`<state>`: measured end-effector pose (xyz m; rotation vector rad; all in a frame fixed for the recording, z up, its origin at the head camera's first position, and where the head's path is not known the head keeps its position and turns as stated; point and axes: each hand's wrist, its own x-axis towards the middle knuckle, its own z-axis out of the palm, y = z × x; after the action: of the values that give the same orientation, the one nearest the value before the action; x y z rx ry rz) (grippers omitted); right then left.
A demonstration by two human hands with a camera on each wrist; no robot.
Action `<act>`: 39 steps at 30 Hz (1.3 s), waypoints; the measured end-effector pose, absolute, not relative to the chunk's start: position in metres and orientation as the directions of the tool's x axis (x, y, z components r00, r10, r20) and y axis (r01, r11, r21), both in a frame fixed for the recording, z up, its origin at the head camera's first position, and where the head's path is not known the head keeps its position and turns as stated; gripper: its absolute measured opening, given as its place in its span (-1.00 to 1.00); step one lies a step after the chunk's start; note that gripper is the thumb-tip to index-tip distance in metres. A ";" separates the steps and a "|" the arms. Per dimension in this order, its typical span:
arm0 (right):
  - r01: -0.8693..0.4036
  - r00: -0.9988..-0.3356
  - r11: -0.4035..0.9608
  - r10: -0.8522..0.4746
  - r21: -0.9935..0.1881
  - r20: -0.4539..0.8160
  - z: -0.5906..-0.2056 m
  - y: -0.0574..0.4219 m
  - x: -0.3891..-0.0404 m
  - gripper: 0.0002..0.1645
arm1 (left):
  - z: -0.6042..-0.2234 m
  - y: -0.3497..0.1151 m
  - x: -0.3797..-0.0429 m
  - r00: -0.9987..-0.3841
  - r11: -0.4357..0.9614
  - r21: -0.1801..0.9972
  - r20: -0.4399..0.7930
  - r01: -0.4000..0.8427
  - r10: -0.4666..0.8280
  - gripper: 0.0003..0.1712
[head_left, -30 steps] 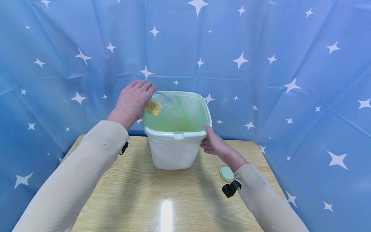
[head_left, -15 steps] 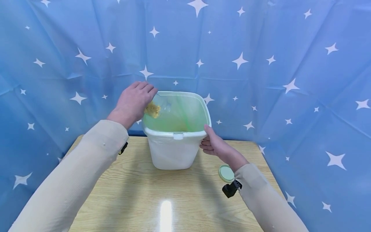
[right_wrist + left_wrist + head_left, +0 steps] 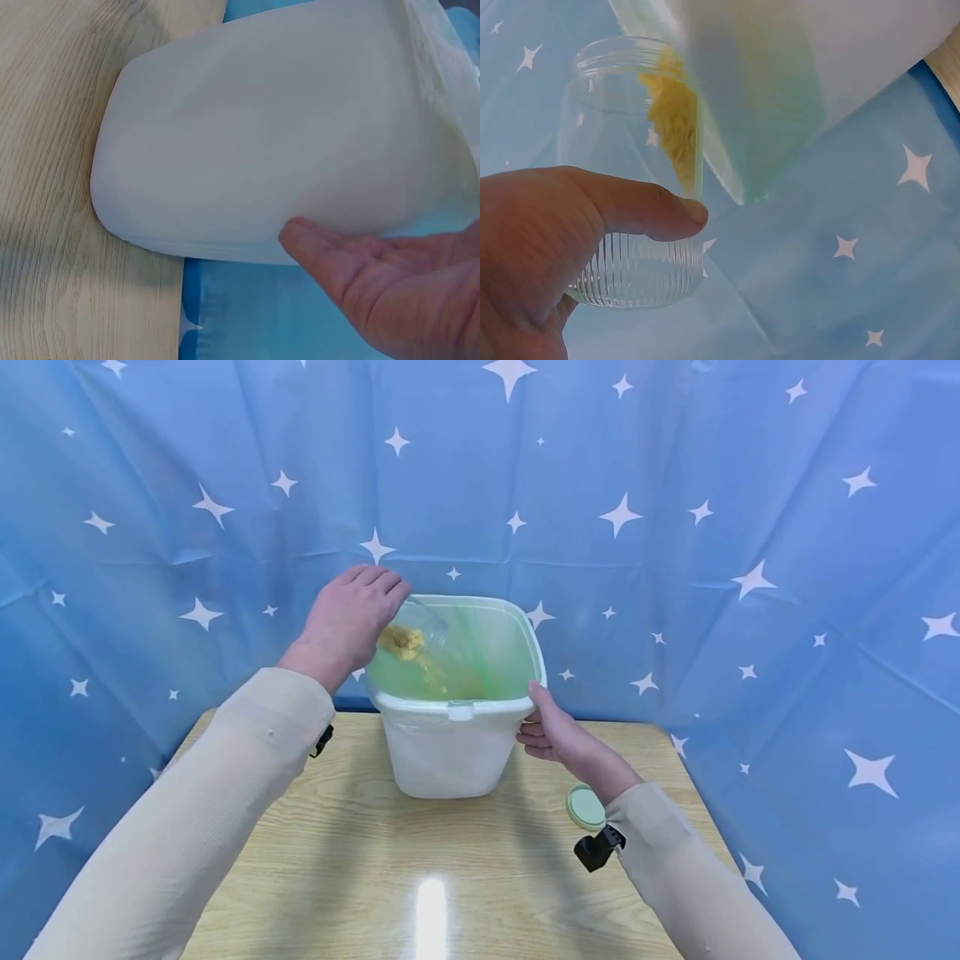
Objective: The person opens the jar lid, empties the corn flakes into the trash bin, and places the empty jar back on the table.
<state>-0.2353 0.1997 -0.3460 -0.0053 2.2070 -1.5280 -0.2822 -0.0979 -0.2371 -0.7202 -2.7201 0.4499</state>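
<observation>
My left hand point(image 3: 348, 622) grips a clear ribbed glass jar point(image 3: 630, 270), tipped over the left side of a white trash can point(image 3: 442, 756). Yellow flakes point(image 3: 402, 643) lie along the jar's lower wall, and a stream of them falls from its mouth into the can. A green translucent bag point(image 3: 487, 643) lines the can, its edge folded over the rim. On the can's right side, my right hand point(image 3: 558, 735) rests with the thumb at the rim and the fingers against the wall below it. The left fingers are hidden behind the jar.
A round pale green lid point(image 3: 585, 807) lies on the wooden table point(image 3: 360, 877), close to the right forearm. Behind the table and to both sides hangs a blue curtain point(image 3: 450, 485) with white stars. The can stands near the table's back edge.
The jar in my left hand has tilted slightly, and yellow flakes now drop into the can where none were falling before. My right hand and the can stay in place.
</observation>
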 end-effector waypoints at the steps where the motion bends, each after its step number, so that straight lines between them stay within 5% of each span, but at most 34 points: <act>1: 0.245 -0.898 0.386 -0.256 -0.889 -0.358 -0.346 0.200 -0.235 0.18 | -0.237 -0.098 -0.282 -0.833 0.826 -0.368 0.196 0.427 0.518 -0.21; 28: 0.238 -0.905 0.378 -0.248 -0.895 -0.346 -0.347 0.197 -0.234 0.15 | -0.234 -0.099 -0.280 -0.810 0.794 -0.418 0.197 0.441 0.553 -0.18; 39: 0.241 -0.904 0.375 -0.249 -0.895 -0.348 -0.347 0.196 -0.234 0.16 | -0.232 -0.101 -0.278 -0.799 0.808 -0.354 0.216 0.471 0.561 -0.18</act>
<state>-0.2341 0.1960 -0.3469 -0.0065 2.2129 -1.5470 -0.2784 -0.1006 -0.2322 -0.7870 -2.6837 0.4080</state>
